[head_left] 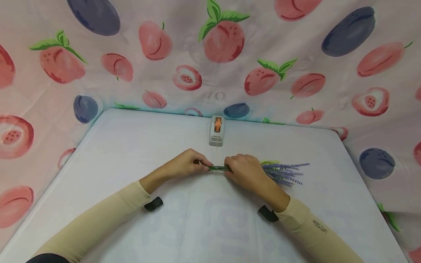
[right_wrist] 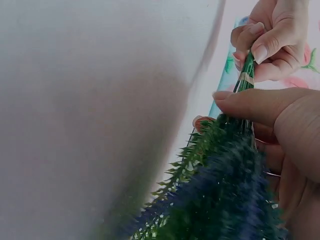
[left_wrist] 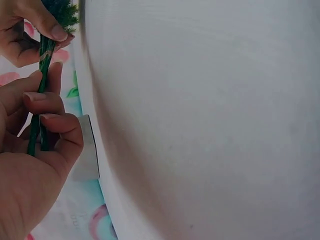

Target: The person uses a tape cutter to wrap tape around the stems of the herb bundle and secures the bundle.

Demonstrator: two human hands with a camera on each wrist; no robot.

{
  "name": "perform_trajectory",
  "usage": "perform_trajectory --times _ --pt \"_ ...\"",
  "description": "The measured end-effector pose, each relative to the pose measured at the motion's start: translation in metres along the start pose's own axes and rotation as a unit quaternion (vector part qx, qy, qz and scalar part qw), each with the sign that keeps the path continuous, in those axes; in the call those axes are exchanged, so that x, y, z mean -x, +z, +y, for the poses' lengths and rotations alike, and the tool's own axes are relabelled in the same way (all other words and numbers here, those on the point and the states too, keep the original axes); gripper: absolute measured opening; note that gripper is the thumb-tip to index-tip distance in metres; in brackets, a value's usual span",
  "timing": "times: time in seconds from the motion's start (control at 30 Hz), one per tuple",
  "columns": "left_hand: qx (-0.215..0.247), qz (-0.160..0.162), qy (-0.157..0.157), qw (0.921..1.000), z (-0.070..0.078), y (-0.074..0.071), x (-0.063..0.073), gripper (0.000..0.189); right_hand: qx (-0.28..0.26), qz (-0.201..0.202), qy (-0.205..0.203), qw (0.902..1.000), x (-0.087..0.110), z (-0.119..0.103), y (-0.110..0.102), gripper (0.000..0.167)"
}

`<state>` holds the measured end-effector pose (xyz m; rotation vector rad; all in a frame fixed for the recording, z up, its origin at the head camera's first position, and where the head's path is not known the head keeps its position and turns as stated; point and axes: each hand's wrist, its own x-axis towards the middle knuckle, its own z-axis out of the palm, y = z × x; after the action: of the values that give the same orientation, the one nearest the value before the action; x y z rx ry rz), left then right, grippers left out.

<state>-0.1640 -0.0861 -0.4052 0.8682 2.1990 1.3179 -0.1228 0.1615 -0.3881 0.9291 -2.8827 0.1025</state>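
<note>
A bunch of lavender sprigs (head_left: 285, 173), purple with some yellow-green, lies sideways above the white table, its flower heads pointing right. My left hand (head_left: 188, 164) pinches the green stems (head_left: 218, 168) near their lower ends; in the left wrist view, its curled fingers (left_wrist: 49, 103) hold them. Closer to the blooms, my right hand (head_left: 246, 171) grips the same stems, with its thumb (right_wrist: 265, 105) lying across them. Between the two hands, a narrow beige band (right_wrist: 246, 78) goes around the stems. Part of the bunch is hidden behind the right hand.
A grey tape dispenser (head_left: 216, 132) with an orange roll stands at the table's far edge, just beyond the hands. Behind the white tabletop (head_left: 131, 138) hangs a pink fruit-print cloth (head_left: 197, 47). Dark wrist devices (head_left: 153, 204) sit below both forearms.
</note>
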Motion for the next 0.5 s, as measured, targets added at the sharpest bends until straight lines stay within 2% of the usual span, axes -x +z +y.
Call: perform_trajectory --times 0.27,0.5 --pt "0.035 -0.005 -0.013 0.9993 -0.0013 -0.0011 -0.0003 0.02 0.029 0.049 -0.02 0.9982 0.0002 -0.0005 0.0039 0.013" --pt "0.047 -0.01 -0.015 0.9987 -0.0037 -0.0027 -0.0012 0.019 0.04 0.066 -0.029 0.9966 -0.001 0.0013 0.0074 0.023"
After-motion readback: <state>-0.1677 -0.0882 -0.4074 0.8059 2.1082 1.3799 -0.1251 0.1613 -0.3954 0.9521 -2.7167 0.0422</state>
